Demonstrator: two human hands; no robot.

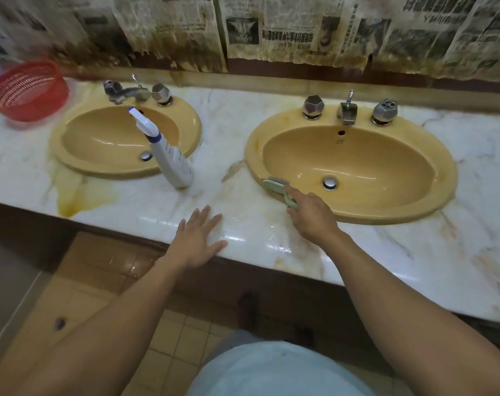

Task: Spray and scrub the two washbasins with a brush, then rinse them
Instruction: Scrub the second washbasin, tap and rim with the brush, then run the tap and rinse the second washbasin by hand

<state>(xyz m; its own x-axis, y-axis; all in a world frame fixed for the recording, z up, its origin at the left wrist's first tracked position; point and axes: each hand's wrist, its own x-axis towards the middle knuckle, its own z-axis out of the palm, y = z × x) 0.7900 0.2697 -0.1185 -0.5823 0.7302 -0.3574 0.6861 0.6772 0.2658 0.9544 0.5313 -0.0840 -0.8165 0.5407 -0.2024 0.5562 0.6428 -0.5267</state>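
Observation:
Two yellow oval washbasins are set in a marble counter: the left washbasin (105, 138) and the right washbasin (357, 172). A white spray bottle (171, 158) with a blue collar stands on the counter between them, its nozzle over the left basin. My right hand (311, 215) grips the handle of a pale green brush (277, 188), whose head lies on the right basin's near left rim. My left hand (198, 238) rests flat on the counter's front edge, fingers spread.
Each basin has a tap and knobs: the left tap (128, 92) and the right tap (348, 110). A red plastic basket (25, 90) sits at the counter's far left. Stained newspaper covers the wall behind. Tiled floor lies below the counter edge.

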